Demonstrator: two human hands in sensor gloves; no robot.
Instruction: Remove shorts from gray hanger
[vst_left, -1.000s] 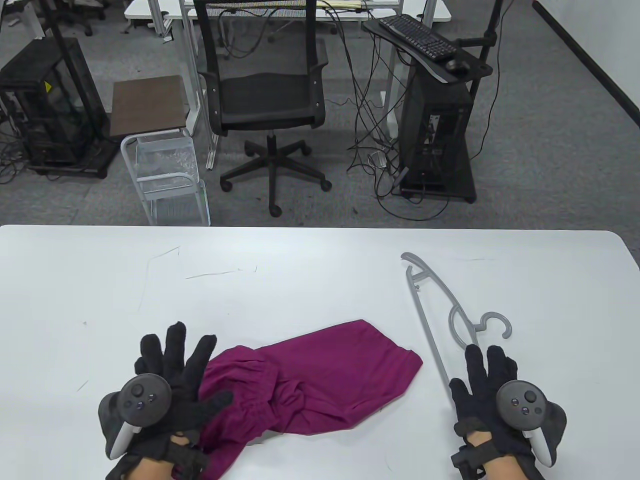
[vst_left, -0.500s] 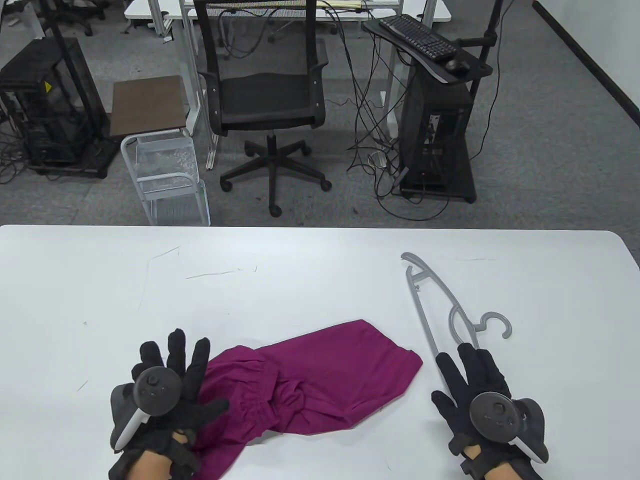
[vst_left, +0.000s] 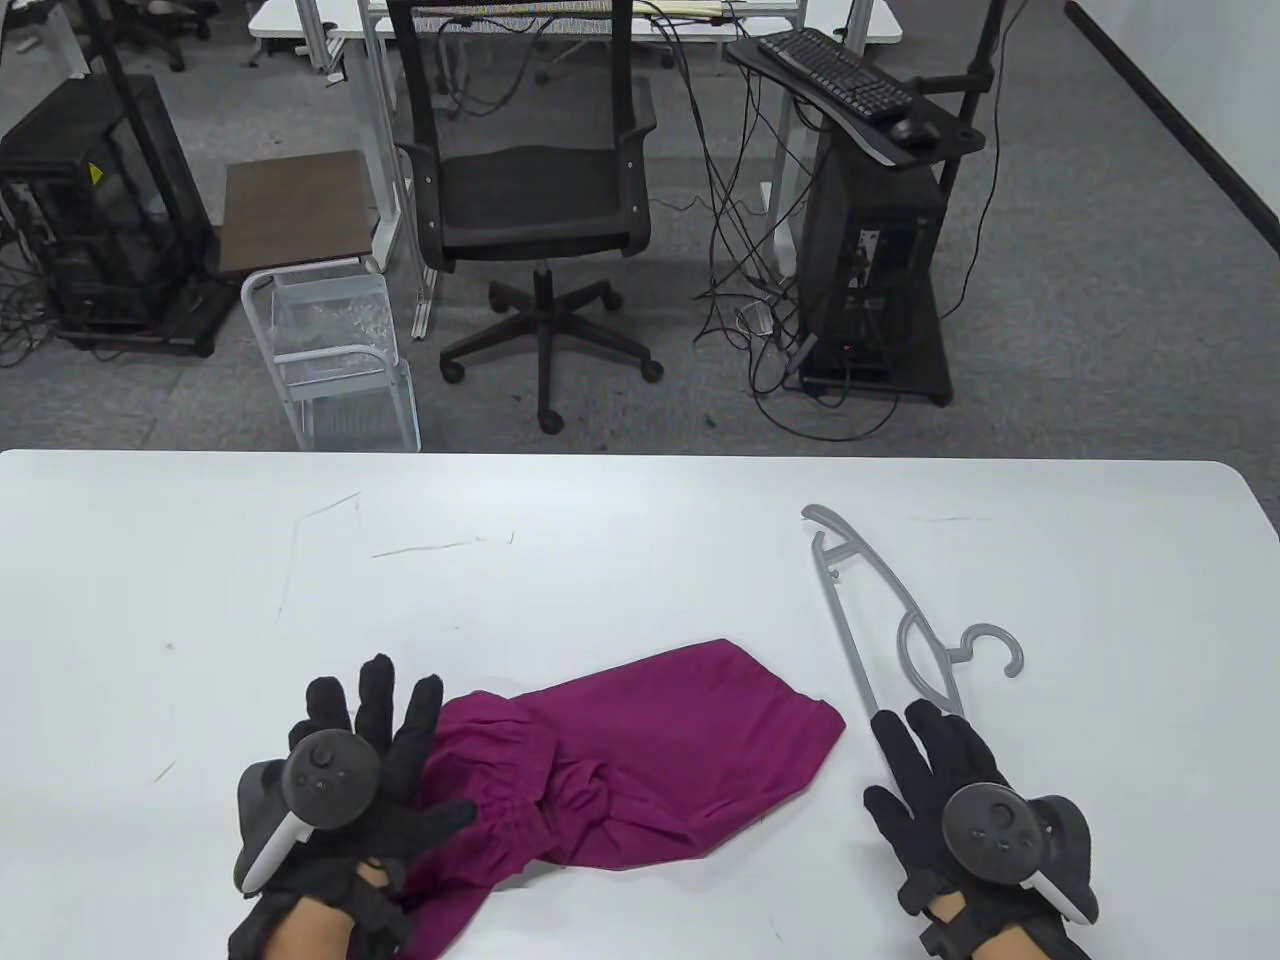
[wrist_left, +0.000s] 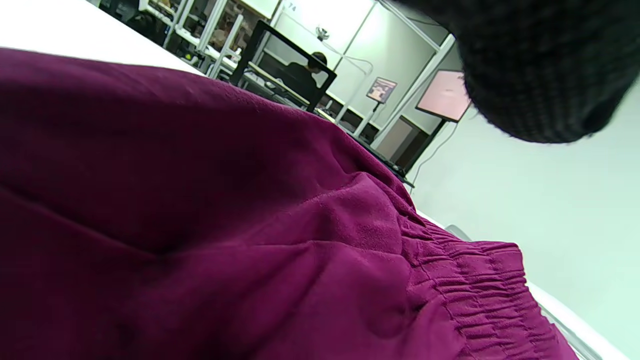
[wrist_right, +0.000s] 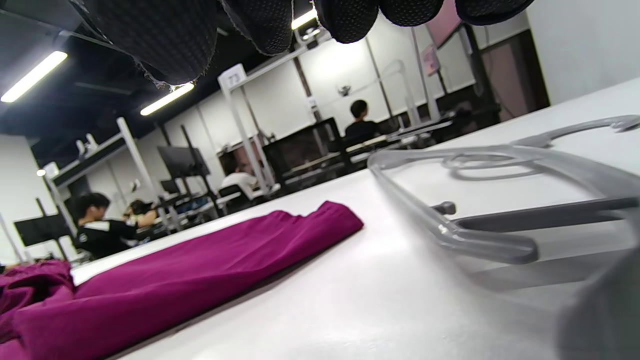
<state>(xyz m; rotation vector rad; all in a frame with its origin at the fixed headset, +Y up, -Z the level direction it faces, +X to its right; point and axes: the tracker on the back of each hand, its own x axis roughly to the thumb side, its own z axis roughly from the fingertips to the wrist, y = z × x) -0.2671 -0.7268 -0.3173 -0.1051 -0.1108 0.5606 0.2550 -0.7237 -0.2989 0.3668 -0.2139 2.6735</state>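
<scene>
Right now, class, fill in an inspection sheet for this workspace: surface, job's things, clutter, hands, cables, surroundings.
Surface: white table, faint scratch marks.
Job's things: magenta shorts lying flat, apart from the gray hanger, which lies bare beside them.
Clutter: nothing seen on the table.
Hands: left hand spread open at the shorts' waistband end; right hand open over the hanger's near end.
Cables: loose cables on the floor beyond the table.
Surroundings: office chair, computer stand with keyboard, small side table.

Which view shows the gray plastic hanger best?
Table view: the gray plastic hanger lies almost whole on the white table. Right wrist view shows it close, blurred and partly cropped. Left wrist view shows mostly magenta shorts.
</scene>
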